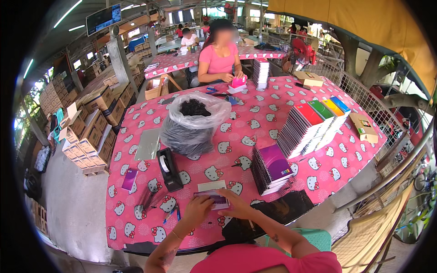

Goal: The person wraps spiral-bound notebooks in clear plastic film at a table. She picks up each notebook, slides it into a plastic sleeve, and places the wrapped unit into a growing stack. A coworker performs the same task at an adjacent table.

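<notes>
A small purple notebook (220,202) lies at the near edge of the table, with lined white pages (212,185) spread just beyond it. My left hand (198,210) grips its left side, fingers over the cover. At its right edge is my right hand (237,207), thumb and fingers closed around the side. Left of my hands stand a black tape dispenser (169,170) and a clump of thin dark wires or coils (148,199). Blue pens or small tools (172,214) lie by my left wrist. To the right rises a stack of purple spiral notebooks (276,164).
Beyond sits a clear plastic bag (191,129) of black pieces. Red, green, yellow and blue notebook stacks (314,120) stand right. A loose purple cover (129,179) and a clear sheet (148,144) lie left. Across the table, a co-worker (221,61) handles a pink notebook (239,82).
</notes>
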A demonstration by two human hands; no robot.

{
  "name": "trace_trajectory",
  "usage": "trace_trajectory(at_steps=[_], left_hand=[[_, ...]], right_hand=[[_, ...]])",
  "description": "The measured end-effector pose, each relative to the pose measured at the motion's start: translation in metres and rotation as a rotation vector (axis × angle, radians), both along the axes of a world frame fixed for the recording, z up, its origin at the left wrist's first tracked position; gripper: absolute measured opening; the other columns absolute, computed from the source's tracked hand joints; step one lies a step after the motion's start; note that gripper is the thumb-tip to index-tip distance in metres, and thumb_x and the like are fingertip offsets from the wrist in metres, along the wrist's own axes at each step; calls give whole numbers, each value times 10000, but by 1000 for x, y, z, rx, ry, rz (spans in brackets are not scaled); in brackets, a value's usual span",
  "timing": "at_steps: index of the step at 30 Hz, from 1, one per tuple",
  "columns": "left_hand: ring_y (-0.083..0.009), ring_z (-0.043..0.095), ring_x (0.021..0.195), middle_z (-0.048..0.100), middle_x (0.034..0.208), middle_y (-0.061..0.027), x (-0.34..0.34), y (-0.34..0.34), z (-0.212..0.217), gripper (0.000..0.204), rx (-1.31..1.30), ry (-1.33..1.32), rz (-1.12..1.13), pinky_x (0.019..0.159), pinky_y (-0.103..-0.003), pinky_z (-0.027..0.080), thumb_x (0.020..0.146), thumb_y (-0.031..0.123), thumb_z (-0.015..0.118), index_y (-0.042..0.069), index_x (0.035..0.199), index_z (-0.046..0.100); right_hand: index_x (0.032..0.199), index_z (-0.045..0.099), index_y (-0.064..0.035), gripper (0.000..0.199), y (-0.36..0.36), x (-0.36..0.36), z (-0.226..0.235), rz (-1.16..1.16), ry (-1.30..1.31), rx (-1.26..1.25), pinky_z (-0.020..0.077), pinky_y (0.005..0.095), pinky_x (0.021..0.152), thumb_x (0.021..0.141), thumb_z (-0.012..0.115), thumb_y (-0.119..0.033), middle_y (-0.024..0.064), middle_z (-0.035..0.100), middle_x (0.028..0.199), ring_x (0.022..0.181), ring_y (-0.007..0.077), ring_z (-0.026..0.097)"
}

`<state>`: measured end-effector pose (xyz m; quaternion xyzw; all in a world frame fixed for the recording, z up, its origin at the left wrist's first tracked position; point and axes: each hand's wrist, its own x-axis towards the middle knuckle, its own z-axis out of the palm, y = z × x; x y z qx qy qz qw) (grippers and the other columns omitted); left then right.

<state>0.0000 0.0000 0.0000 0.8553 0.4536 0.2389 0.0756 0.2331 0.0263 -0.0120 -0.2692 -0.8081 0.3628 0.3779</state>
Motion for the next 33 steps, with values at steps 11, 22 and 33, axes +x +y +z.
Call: trace_trajectory(at_steps=[11,22,33], left_hand=[[-279,621,832,648,890,-75,9,10,52,173,233,-20,93,827,-443,444,885,198,667,81,1012,654],[-378,593,1066,605,1213,-213,9,-28,-41,538,-235,-874,507,991,-439,443,846,-45,544,20,1376,477],[-368,591,935,590,924,-153,-159,-4,-72,177,119,159,783,802,-454,505,868,55,605,15,1039,589]], right_hand=[[1194,614,-35,350,16,-29,-8,-99,356,-339,462,293,919,863,727,-34,103,663,1148,1053,158,612],[1105,642,-31,231,8,-42,-42,-174,417,-438,470,277,859,884,691,12,54,677,1067,981,119,609],[1132,695,-35,247,7,-45,-26,-182,207,-488,452,228,795,886,699,-4,6,674,1034,883,64,565]])
